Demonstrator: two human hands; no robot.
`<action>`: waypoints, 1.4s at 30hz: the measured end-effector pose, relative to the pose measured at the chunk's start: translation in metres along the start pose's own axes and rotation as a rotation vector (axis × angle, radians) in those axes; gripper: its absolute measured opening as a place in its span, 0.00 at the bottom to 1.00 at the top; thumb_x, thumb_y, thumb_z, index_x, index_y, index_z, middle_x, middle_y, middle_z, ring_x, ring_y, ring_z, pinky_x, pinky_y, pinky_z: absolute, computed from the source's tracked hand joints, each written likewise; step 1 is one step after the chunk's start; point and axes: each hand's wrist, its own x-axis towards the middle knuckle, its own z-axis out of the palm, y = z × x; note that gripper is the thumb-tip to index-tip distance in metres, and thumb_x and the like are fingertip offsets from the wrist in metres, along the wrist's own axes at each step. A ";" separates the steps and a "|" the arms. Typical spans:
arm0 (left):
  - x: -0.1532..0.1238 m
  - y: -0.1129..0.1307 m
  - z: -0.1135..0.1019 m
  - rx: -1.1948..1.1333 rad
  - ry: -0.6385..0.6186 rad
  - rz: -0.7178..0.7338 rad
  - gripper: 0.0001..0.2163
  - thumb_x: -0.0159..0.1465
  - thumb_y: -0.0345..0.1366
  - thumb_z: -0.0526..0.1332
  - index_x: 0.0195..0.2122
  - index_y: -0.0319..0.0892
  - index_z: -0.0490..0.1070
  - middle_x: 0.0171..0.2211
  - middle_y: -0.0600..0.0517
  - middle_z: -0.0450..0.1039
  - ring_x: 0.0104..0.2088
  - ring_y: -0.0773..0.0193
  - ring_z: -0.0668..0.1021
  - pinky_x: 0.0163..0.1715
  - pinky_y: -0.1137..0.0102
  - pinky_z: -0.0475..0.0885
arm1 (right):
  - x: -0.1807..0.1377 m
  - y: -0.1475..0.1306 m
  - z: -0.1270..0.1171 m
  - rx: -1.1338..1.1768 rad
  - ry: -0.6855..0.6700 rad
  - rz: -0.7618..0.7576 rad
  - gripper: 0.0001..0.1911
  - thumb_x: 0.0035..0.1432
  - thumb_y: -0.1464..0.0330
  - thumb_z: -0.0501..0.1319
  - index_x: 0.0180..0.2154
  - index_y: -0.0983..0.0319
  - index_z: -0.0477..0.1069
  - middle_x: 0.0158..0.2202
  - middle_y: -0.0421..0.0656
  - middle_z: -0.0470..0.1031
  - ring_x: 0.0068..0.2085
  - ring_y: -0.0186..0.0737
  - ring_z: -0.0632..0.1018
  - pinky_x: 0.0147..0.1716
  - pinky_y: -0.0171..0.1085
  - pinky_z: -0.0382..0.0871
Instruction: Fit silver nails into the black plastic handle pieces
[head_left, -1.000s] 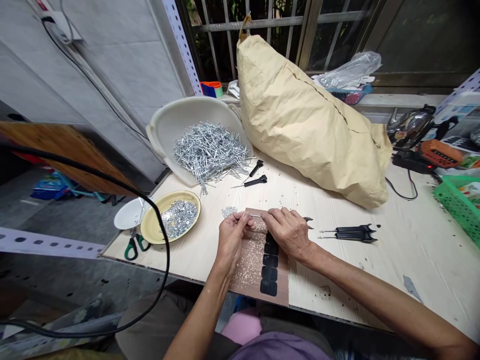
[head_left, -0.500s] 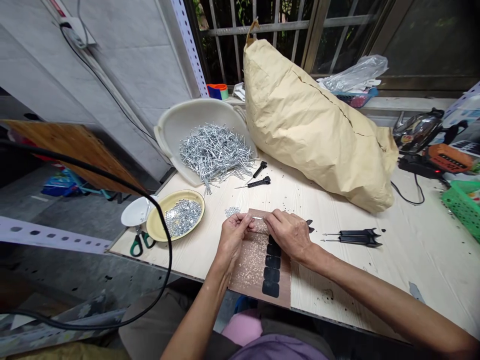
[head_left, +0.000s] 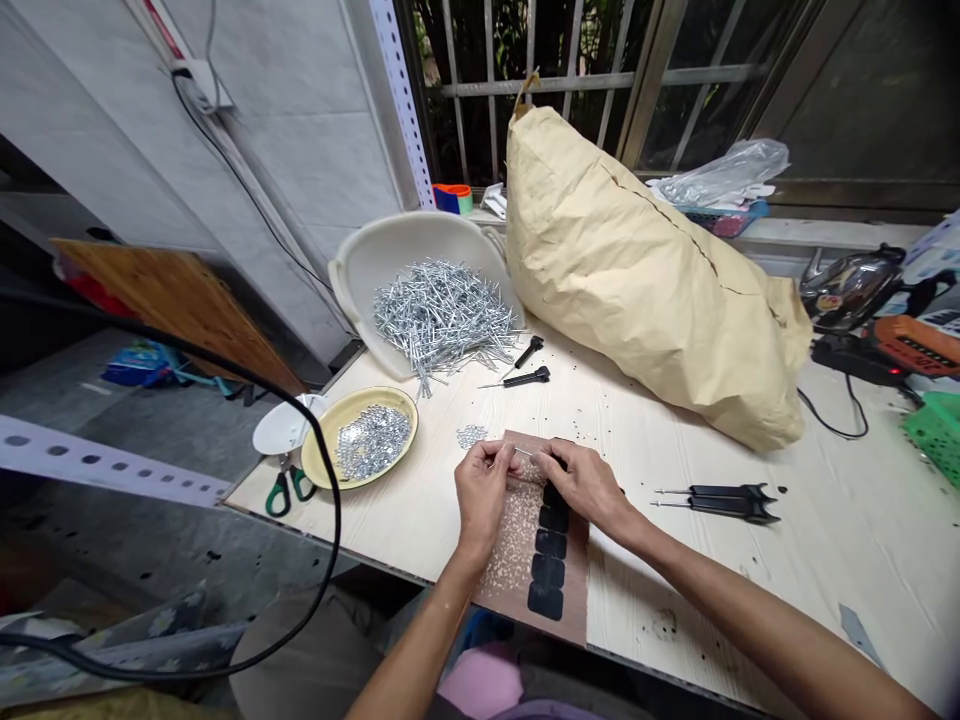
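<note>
My left hand is closed in a pinch at the tip of a thin metal pin; any small part between those fingertips is hidden. From the other side my right hand grips a black forked plastic piece, mostly covered by the fingers, with the pin sticking out leftward. Both hands are over a brown board with pale flecks and a column of black rounded squares. Just beyond the left fingers lies a small heap of metal washers. Similar black forked pieces with pins lie to the right.
A white basin spills metal pins at the back. A yellow dish of washers, a white dish and scissors sit left. A large paper sack lies behind. A black cable loops across the left foreground.
The camera view has shifted, so the scene sits lower and slightly right. Both hands keep their pinch over the board; the forked end behind the right hand shows less now.
</note>
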 end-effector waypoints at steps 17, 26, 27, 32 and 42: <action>0.006 -0.015 0.000 -0.171 -0.094 -0.157 0.13 0.55 0.42 0.66 0.30 0.37 0.70 0.24 0.52 0.73 0.25 0.69 0.75 0.29 0.73 0.70 | 0.004 0.007 0.006 0.323 -0.081 0.098 0.16 0.61 0.59 0.50 0.26 0.60 0.64 0.24 0.38 0.70 0.26 0.33 0.69 0.26 0.32 0.57; 0.010 -0.013 0.003 -0.021 -0.076 -0.121 0.13 0.54 0.44 0.65 0.29 0.38 0.70 0.22 0.53 0.72 0.23 0.67 0.74 0.24 0.73 0.69 | -0.005 0.002 0.006 -0.170 0.120 -0.042 0.13 0.63 0.62 0.49 0.35 0.59 0.69 0.35 0.43 0.74 0.32 0.36 0.72 0.26 0.33 0.55; 0.009 -0.012 0.003 -0.003 -0.062 -0.102 0.13 0.54 0.44 0.65 0.29 0.38 0.70 0.22 0.53 0.71 0.23 0.67 0.74 0.24 0.73 0.68 | -0.004 0.003 0.007 -0.159 0.118 -0.039 0.14 0.64 0.61 0.49 0.35 0.59 0.69 0.34 0.43 0.74 0.31 0.36 0.72 0.26 0.33 0.55; 0.007 -0.006 0.001 0.074 -0.100 -0.034 0.11 0.57 0.43 0.62 0.29 0.39 0.71 0.22 0.53 0.71 0.24 0.67 0.74 0.26 0.73 0.69 | 0.006 0.010 0.014 0.286 -0.140 0.078 0.23 0.64 0.56 0.44 0.24 0.61 0.65 0.20 0.39 0.68 0.21 0.32 0.66 0.20 0.32 0.54; 0.013 -0.003 -0.007 0.007 -0.162 -0.147 0.13 0.55 0.44 0.64 0.30 0.38 0.71 0.22 0.53 0.72 0.21 0.67 0.74 0.24 0.72 0.69 | -0.003 -0.004 0.006 -0.059 0.027 0.013 0.13 0.64 0.60 0.48 0.36 0.59 0.67 0.32 0.41 0.74 0.31 0.37 0.73 0.29 0.34 0.58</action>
